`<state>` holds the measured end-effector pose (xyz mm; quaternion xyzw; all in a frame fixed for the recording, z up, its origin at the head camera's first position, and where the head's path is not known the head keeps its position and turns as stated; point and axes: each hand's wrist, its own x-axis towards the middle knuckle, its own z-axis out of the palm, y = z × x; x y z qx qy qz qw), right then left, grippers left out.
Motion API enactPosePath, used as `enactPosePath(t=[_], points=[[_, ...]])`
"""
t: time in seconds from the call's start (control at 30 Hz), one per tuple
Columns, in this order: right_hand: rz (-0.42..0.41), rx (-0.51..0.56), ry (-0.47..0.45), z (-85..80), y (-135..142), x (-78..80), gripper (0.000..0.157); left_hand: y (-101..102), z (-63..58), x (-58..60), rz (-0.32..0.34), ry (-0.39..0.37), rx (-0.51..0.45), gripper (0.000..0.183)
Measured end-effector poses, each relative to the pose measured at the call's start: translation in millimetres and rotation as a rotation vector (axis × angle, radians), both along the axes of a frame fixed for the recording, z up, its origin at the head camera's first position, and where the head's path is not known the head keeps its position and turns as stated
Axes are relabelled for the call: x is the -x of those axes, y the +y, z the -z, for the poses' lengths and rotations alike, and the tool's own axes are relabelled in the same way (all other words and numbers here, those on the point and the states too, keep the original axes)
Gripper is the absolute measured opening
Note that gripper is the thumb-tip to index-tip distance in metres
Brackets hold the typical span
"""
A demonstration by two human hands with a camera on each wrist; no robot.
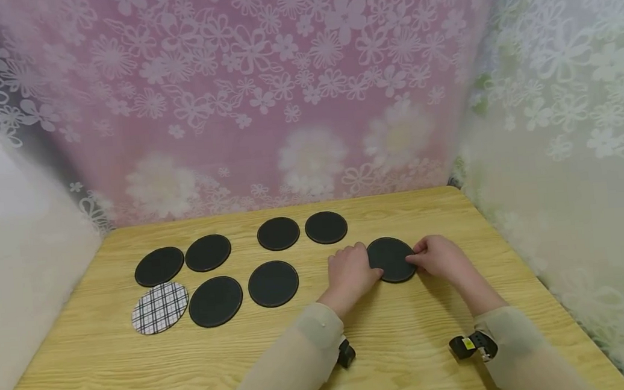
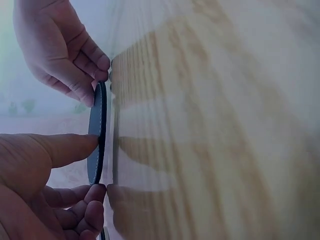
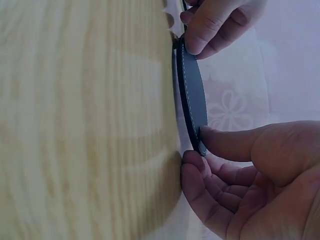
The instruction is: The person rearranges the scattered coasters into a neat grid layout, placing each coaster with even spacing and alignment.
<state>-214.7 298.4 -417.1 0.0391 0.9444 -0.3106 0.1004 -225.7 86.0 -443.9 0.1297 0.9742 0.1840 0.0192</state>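
Table (image 1: 156, 375): wood-grain top, looks smooth, slight sheen. Disc (image 1: 391, 260) I'm holding at the table's right half: matt black, leather-like, smooth face, pale stitching round the rim. Dark discs (image 1: 216, 301) on the table's left and far parts: same matt black, leather-like look. Checked disc (image 1: 160, 308), table's left: matt, cloth or print, I can't tell. My sleeves (image 1: 296, 362) above the table's near part: soft matt cloth. Right wrist camera (image 1: 461, 348), over the table: black, plastic-looking. Curtain (image 1: 261, 96) behind the table: thin, translucent, cloth or film, I can't tell.
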Motion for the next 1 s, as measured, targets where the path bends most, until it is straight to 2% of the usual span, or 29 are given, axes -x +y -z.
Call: enactPosePath(t=[0.3, 0.5, 1.0], points=[[-0.028, -0.093, 0.033, 1.5, -1.7, 2.1, 0.032, 0.6, -3.3, 0.7, 0.017, -0.022, 0.03, 0.051], [-0.058, -0.115, 0.036, 0.0, -2.5, 5.1, 0.027, -1.2, -5.9, 0.7, 0.018, -0.029, 0.029, 0.051], [-0.056, -0.128, 0.049, 1.4, -2.2, 2.6, 0.029, -3.3, -3.5, 0.0, 0.038, -0.046, 0.025, 0.054]])
